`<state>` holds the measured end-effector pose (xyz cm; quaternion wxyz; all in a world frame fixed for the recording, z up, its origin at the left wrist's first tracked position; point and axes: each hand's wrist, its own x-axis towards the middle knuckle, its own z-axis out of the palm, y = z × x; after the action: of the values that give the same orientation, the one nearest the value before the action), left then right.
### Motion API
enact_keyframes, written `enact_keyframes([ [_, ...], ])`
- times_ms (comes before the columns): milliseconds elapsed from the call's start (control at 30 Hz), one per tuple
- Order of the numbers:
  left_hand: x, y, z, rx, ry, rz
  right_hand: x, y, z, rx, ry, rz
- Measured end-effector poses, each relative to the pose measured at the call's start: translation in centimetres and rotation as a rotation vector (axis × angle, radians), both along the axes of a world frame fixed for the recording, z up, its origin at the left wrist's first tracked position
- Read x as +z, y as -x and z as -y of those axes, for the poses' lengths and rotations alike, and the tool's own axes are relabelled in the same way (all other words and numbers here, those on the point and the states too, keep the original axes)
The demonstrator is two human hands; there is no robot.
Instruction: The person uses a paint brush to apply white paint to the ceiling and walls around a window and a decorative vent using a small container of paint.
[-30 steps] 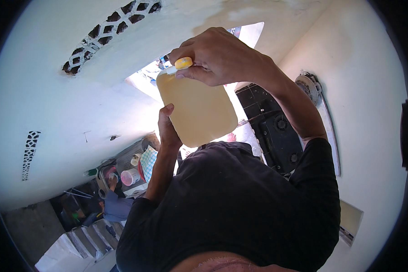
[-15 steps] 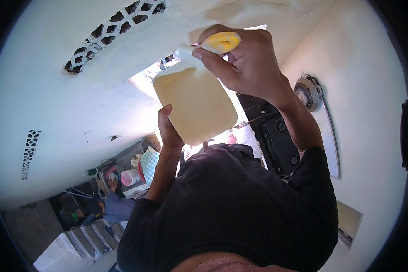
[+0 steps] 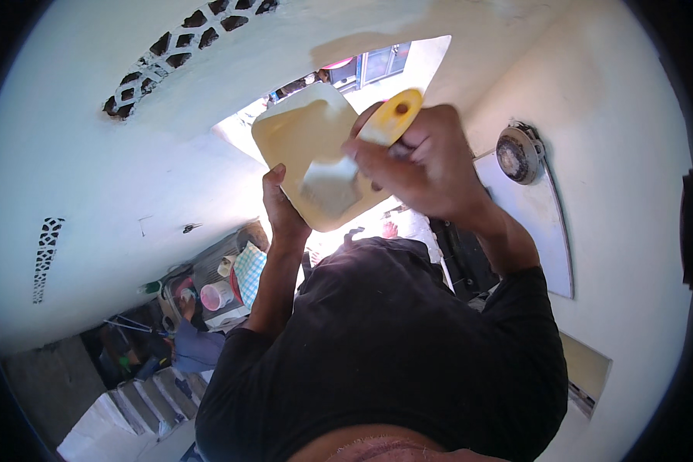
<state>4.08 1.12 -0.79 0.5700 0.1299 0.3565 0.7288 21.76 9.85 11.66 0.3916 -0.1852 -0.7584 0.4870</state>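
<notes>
My left hand [image 3: 284,209] holds a shallow cream plastic tub [image 3: 285,146] by its left edge, thumb on the rim, tilted so the inside shows. Its inner surface looks pale and smeared. Closed around a yellow-handled paintbrush [image 3: 393,115], my right hand [image 3: 439,173] is over the right part of the tub. The brush's wide, whitish head is blurred by motion and lies inside the tub, near its lower wall. The handle's end, with a hole in it, points up and away.
A pale wall [image 3: 131,192] with vent openings [image 3: 179,58] runs along the left. At lower left, another person [image 3: 196,346] is near a pink-and-white bucket [image 3: 216,295] and a checked cloth [image 3: 249,269]. A round dark-centred fixture [image 3: 519,156] is on the right, above a dark stove-like surface [image 3: 463,258].
My right hand has brought the brush down from the upper wall into the tub. The tub has shifted slightly up and left, tilting a little.
</notes>
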Motion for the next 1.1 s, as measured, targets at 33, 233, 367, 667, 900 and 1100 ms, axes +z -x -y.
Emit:
enact_keyframes([
  [33,-0.1,0.0,0.1,0.003,-0.025,-0.037,1.4,-0.5,-0.2,-0.033,0.008,0.079],
  [233,-0.7,-0.3,-0.1,-0.014,-0.081,-0.033,0.9,-1.1,-3.3,-0.25,-0.259,0.244],
  [367,-0.8,-0.3,-0.4,0.008,-0.051,0.004,0.4,-0.2,-3.6,-0.404,-0.533,0.353],
  [667,-1.4,-0.5,-0.7,0.026,-0.067,-0.083,2.0,-0.2,-0.8,-0.325,-0.525,0.205],
  [900,-1.3,0.0,-1.1,-0.024,-0.077,-0.143,-0.4,0.5,1.0,-0.018,-0.204,0.133],
  [1100,-1.2,-0.3,-0.8,-0.003,-0.095,-0.074,0.0,-1.0,-1.4,-0.081,-0.144,0.016],
])
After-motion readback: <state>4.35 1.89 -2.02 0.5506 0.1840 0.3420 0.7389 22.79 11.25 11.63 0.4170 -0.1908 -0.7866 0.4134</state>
